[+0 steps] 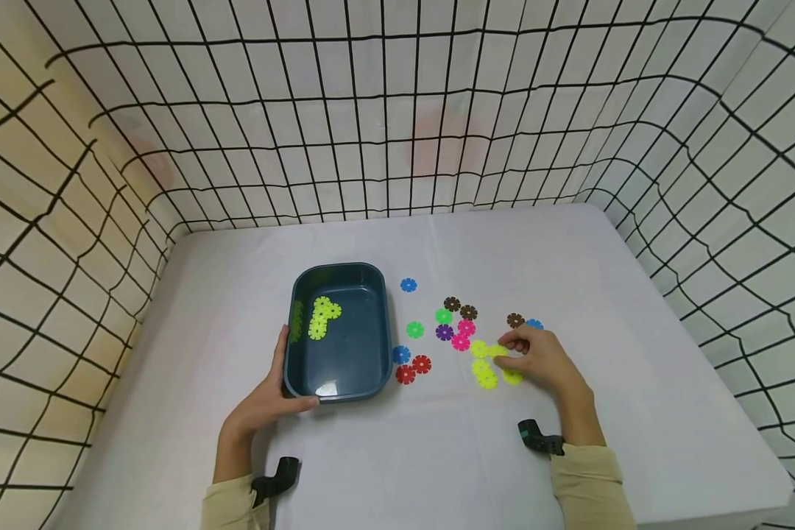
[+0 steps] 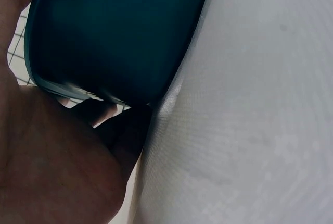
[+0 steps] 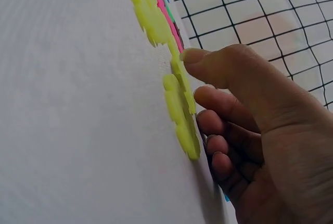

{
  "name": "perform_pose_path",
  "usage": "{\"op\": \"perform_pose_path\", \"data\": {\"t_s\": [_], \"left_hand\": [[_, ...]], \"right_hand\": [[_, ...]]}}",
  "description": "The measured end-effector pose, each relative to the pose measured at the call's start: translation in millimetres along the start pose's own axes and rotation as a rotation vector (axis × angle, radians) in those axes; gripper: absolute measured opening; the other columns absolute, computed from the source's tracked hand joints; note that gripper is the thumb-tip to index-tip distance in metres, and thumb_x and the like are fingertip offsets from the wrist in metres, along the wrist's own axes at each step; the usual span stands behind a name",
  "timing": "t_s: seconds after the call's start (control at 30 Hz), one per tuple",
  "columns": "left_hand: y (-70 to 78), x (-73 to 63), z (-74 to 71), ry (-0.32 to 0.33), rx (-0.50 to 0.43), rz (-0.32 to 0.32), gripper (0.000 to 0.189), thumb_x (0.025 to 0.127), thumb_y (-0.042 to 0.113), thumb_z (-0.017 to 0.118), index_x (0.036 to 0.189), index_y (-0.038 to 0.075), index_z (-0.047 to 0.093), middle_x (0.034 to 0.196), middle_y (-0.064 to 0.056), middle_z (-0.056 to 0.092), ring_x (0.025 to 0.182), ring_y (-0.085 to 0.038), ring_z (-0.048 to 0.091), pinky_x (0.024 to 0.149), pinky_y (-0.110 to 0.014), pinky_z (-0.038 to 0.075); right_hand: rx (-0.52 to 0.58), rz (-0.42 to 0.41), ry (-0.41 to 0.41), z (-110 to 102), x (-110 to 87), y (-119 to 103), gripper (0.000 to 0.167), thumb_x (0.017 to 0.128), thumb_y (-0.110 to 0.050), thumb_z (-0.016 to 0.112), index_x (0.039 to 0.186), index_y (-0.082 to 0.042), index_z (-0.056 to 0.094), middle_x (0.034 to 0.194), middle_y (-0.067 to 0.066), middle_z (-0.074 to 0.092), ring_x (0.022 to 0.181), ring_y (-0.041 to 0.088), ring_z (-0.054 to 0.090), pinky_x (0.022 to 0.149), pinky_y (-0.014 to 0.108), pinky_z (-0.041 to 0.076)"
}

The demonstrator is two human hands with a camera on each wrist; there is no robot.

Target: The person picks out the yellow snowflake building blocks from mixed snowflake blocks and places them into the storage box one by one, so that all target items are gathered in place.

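Observation:
My left hand (image 1: 265, 401) grips the near left corner of a dark teal plastic tray (image 1: 343, 364), thumb along the front rim and fingers on the left wall. The tray's smooth side fills much of the left wrist view, with part of the fingers hidden behind it. Inside the tray lie several yellow-green snowflake discs (image 1: 318, 324). To the right, my right hand (image 1: 545, 358) has thumb and index finger at opposite edges of a yellow snowflake disc (image 3: 183, 86), low over the cloth. Other yellow snowflake discs (image 1: 482, 372) lie right around its fingertips.
Between tray and right hand are scattered snowflake discs: red (image 1: 405, 374), green (image 1: 415, 330), blue (image 1: 408, 285), purple (image 1: 444, 333), pink (image 1: 467, 327) and brown (image 1: 452, 304). Another brown disc (image 1: 515, 320) lies beyond the right hand. Black wire mesh (image 1: 384, 140) encloses the white-covered table (image 1: 252, 272).

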State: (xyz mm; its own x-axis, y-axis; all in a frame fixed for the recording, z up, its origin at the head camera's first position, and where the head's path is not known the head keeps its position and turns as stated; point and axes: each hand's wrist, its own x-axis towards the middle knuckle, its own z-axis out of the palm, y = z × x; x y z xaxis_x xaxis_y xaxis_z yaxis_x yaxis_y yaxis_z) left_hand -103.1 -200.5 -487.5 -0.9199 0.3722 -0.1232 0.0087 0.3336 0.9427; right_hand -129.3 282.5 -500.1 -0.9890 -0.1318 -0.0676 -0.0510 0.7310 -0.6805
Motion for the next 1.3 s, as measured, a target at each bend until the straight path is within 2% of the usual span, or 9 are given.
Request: {"op": "perform_pose_path", "data": {"t_s": [0.27,0.6,0.87,1.1,1.3], "left_hand": [[2.0,-0.7,0.0,0.004,0.031,-0.018,0.13,0.073,0.019,0.081,0.153,0.027,-0.021,0.163,-0.007,-0.021,0.148,-0.042,-0.009,0.111,-0.072,0.012],[2.9,-2.7,-0.1,0.01,0.037,-0.022,0.131,0.072,0.019,0.081,0.153,0.033,-0.02,0.163,-0.009,-0.019,0.148,-0.043,-0.007,0.11,-0.073,0.012],[2.2,-1.2,0.8,0.003,0.026,-0.017,0.13,0.072,0.019,0.081,0.153,0.029,-0.021,0.163,-0.008,-0.019,0.148,-0.043,-0.008,0.11,-0.073,0.012],[2.4,-1.8,-0.3,-0.001,0.033,-0.021,0.13,0.073,0.019,0.081,0.152,0.037,-0.021,0.163,-0.007,-0.02,0.148,-0.042,-0.009,0.11,-0.073,0.011],[3.7,-0.7,-1.3,0.001,0.046,-0.038,0.13,0.074,0.021,0.08,0.153,0.029,-0.022,0.163,-0.005,-0.022,0.149,-0.041,-0.009,0.111,-0.072,0.011]], "right_hand": [[-0.026,-0.004,0.017,0,-0.5,2,0.029,0.077,-0.023,0.082,0.099,-0.007,0.071,0.093,0.005,0.064,0.085,0.019,0.054,0.074,0.03,0.049],[-0.041,0.008,0.03,5,-0.9,1,0.027,0.077,-0.022,0.082,0.097,-0.008,0.07,0.093,0.005,0.063,0.087,0.02,0.055,0.076,0.033,0.05],[-0.076,-0.059,0.086,8,-2.8,-1,0.027,0.076,-0.021,0.082,0.094,-0.006,0.07,0.088,0.003,0.066,0.081,0.017,0.057,0.072,0.027,0.051],[-0.082,-0.076,0.111,9,-3.4,-3,0.028,0.075,-0.024,0.083,0.094,-0.007,0.071,0.082,0.001,0.066,0.076,0.015,0.056,0.066,0.022,0.05],[-0.063,-0.095,0.131,8,-0.2,-4,0.027,0.074,-0.022,0.083,0.093,-0.006,0.071,0.079,0.002,0.066,0.074,0.015,0.056,0.063,0.021,0.049]]}}
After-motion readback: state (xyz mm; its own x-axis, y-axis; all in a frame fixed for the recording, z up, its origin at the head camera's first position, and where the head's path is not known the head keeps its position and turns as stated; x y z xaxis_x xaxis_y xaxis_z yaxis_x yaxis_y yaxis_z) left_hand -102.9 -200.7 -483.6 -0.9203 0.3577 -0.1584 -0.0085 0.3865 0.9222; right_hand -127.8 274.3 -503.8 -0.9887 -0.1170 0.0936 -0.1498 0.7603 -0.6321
